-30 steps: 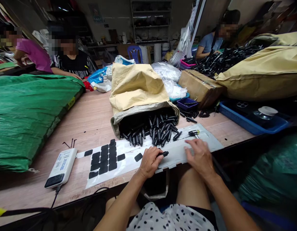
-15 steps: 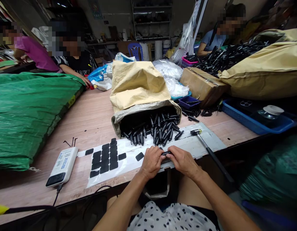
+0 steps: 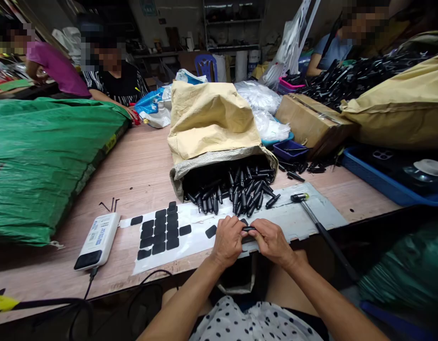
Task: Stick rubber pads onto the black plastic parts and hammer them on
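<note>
Between my two hands is a small black tube-shaped part (image 3: 248, 228), held level just above the table's front edge. My left hand (image 3: 227, 239) pinches its left end, and my right hand (image 3: 272, 240) grips the right end; the fingers hide both ends. Just beyond, a pile of similar black tube-shaped parts (image 3: 242, 192) spills from the mouth of a tan sack (image 3: 215, 121) onto a pale board (image 3: 325, 208). Behind my fingers lies a black rounded square pad (image 3: 244, 221), partly covered. Another such pad (image 3: 211, 231) rests left of my left hand.
Rows of black pads (image 3: 160, 232) lie on a white sheet. A white power bank (image 3: 98, 239) with a cable sits left. A small hammer (image 3: 320, 222) rests at right, its handle overhanging the edge. A green sack (image 3: 51, 161) and a blue tray (image 3: 392, 184) flank the table. People sit beyond.
The whole view has shifted slightly, so the table's things appear further right. Both hands still hold the black part, in nearly the same pose.
</note>
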Action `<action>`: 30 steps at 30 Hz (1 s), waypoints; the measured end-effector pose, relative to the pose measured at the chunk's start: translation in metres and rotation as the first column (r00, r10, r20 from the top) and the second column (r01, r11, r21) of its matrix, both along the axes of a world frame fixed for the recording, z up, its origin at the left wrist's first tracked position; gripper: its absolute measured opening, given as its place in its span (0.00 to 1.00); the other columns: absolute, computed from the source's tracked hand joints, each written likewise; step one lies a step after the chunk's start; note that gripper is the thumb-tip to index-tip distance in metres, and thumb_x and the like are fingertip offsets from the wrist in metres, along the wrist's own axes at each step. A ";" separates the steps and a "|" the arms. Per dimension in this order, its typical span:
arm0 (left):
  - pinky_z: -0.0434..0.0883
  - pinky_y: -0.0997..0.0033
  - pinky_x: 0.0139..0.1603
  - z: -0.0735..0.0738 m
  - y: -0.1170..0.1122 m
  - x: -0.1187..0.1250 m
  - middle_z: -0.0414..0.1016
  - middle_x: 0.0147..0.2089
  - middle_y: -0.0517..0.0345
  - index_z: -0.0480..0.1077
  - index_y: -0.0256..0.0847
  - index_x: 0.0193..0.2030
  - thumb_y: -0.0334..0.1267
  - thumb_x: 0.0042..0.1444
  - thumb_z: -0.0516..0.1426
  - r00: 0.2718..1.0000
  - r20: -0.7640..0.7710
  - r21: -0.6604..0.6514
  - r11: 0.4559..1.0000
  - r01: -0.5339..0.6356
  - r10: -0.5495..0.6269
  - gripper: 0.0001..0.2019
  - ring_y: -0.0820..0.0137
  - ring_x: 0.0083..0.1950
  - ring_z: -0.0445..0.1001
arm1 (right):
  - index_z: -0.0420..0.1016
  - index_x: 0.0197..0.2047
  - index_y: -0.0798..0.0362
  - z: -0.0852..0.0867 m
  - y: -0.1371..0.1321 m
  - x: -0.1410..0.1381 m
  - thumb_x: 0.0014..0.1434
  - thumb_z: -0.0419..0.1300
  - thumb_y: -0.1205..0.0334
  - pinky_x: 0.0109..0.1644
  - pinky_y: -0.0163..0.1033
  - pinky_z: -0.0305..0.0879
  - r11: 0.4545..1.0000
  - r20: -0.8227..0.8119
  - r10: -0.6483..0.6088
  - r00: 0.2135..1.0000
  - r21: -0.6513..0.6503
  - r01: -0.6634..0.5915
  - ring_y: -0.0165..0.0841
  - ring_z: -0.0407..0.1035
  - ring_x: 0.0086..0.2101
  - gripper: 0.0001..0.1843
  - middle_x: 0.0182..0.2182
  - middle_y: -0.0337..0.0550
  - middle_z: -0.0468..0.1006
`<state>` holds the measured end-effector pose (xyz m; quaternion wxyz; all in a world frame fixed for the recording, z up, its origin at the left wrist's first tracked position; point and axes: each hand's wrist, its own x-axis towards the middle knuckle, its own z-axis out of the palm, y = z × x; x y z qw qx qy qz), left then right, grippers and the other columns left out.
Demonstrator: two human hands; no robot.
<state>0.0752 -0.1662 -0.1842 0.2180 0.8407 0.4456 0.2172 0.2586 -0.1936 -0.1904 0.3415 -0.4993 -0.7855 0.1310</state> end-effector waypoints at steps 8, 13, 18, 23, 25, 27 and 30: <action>0.61 0.58 0.49 0.003 0.002 -0.001 0.72 0.45 0.55 0.71 0.43 0.48 0.36 0.67 0.54 0.997 0.076 -0.025 0.999 0.029 -0.027 0.07 0.61 0.49 0.66 | 0.70 0.44 0.51 0.009 -0.002 0.008 0.64 0.61 0.57 0.35 0.36 0.60 0.984 -0.203 0.045 0.978 -0.162 -0.078 0.30 0.63 0.30 0.09 0.31 0.38 0.70; 0.61 0.58 0.50 0.001 0.002 -0.001 0.72 0.45 0.55 0.71 0.43 0.48 0.37 0.67 0.53 0.997 0.065 -0.020 0.999 0.030 -0.029 0.07 0.60 0.48 0.66 | 0.71 0.44 0.52 0.009 -0.002 0.005 0.62 0.62 0.58 0.35 0.36 0.59 0.985 -0.213 0.019 0.977 -0.165 -0.055 0.30 0.63 0.30 0.09 0.29 0.37 0.69; 0.61 0.58 0.50 0.001 0.000 -0.001 0.72 0.45 0.54 0.71 0.43 0.48 0.38 0.68 0.52 0.996 0.084 -0.020 1.000 0.024 -0.022 0.08 0.60 0.48 0.66 | 0.71 0.44 0.52 0.009 -0.002 0.005 0.62 0.61 0.57 0.35 0.36 0.60 0.984 -0.208 0.009 0.978 -0.172 -0.046 0.31 0.64 0.30 0.10 0.30 0.38 0.70; 0.62 0.58 0.49 0.002 0.001 -0.001 0.72 0.44 0.54 0.73 0.44 0.48 0.40 0.69 0.51 0.997 0.067 -0.016 0.999 0.032 -0.031 0.10 0.60 0.48 0.66 | 0.71 0.45 0.52 0.010 -0.003 0.006 0.62 0.61 0.56 0.35 0.37 0.60 0.983 -0.203 0.013 0.979 -0.177 -0.049 0.31 0.63 0.30 0.10 0.29 0.38 0.70; 0.61 0.58 0.49 0.002 0.001 -0.002 0.73 0.43 0.55 0.73 0.44 0.48 0.40 0.69 0.51 0.997 0.058 -0.013 0.999 0.041 -0.041 0.10 0.61 0.48 0.66 | 0.71 0.43 0.52 0.011 -0.003 0.005 0.62 0.60 0.56 0.35 0.37 0.59 0.983 -0.195 0.017 0.981 -0.175 -0.052 0.31 0.63 0.30 0.09 0.29 0.38 0.70; 0.61 0.58 0.49 0.003 0.000 -0.002 0.73 0.43 0.55 0.73 0.44 0.48 0.40 0.69 0.51 0.997 0.045 -0.004 0.998 0.055 -0.054 0.10 0.61 0.48 0.66 | 0.70 0.39 0.51 0.011 -0.003 0.004 0.65 0.58 0.55 0.35 0.37 0.59 0.986 -0.178 0.020 0.984 -0.161 -0.049 0.31 0.62 0.30 0.08 0.28 0.38 0.69; 0.61 0.58 0.48 0.002 -0.001 -0.001 0.73 0.43 0.54 0.73 0.44 0.47 0.38 0.68 0.52 0.998 0.001 0.026 0.998 0.064 -0.064 0.09 0.60 0.47 0.66 | 0.65 0.31 0.51 0.009 -0.002 0.001 0.69 0.52 0.58 0.36 0.38 0.57 0.995 -0.123 0.017 0.992 -0.099 -0.029 0.31 0.61 0.30 0.13 0.27 0.39 0.67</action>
